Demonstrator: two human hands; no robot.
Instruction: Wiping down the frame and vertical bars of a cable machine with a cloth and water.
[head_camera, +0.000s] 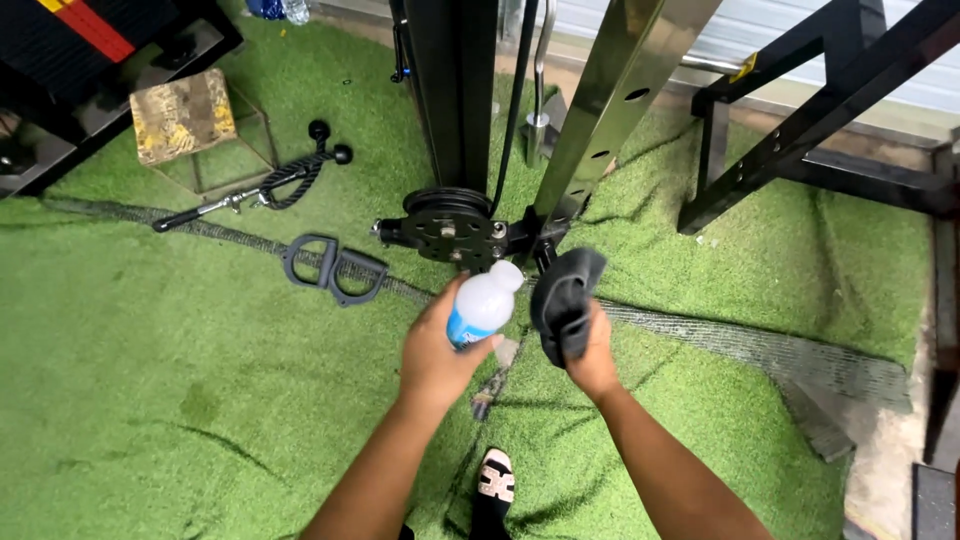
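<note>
My left hand grips a small clear plastic bottle with a white cap and a blue label, tipped toward the right. Beside it, my right hand clutches a dark grey cloth bunched upward. Both hands hover just in front of a black pulley wheel at the base of a cable machine, whose black column and steel upright with holes rise above it.
Green artificial turf covers the floor. A grey double-grip handle and a rope attachment with a metal bar lie to the left. A worn padded box sits far left, a black steel frame at right. My sandalled foot is below.
</note>
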